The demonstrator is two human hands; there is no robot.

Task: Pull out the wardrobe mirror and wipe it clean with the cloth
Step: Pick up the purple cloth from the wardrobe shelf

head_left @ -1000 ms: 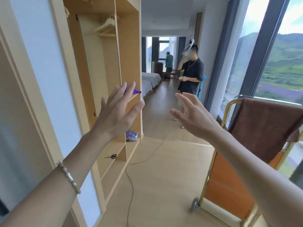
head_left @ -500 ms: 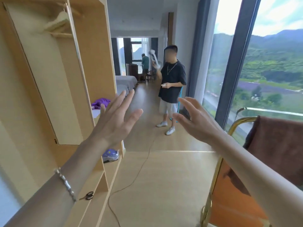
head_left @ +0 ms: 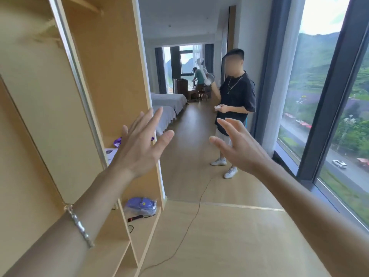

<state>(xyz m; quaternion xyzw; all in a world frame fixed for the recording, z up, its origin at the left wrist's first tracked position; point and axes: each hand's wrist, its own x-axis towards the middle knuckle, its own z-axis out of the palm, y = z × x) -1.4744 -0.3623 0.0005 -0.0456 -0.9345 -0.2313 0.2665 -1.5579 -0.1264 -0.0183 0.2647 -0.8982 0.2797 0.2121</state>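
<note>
Standing side-on to the open wooden wardrobe (head_left: 111, 56) with both arms stretched out in front. Far left, well up and to the left of the left fingertips, the mirror (head_left: 78, 80) shows as a tall panel with a silvery edge strip, sitting inside the wardrobe, and neither hand touches it. A beaded bracelet (head_left: 79, 226) sits on the left wrist. The left hand (head_left: 137, 148) is up with its fingers (head_left: 155, 120) spread and straight, gripping nothing, in the air in front of the wardrobe's front edge. Just left of the little finger a purple cloth (head_left: 117, 141) lies on a shelf, partly hidden behind the hand, so I can't tell if it's touched. Well below those fingers, on a lower shelf, there's a bluish bagged thing (head_left: 140, 205), no idea what. A thin cord (head_left: 191, 220) trails over the floor below the gap between the hands. The right hand (head_left: 239, 148) is loose too, fingers (head_left: 229, 126) straight, holding nothing. Beyond those fingers stands a person in a black shirt (head_left: 237, 96), and off to the right is the big window (head_left: 327, 108).
</note>
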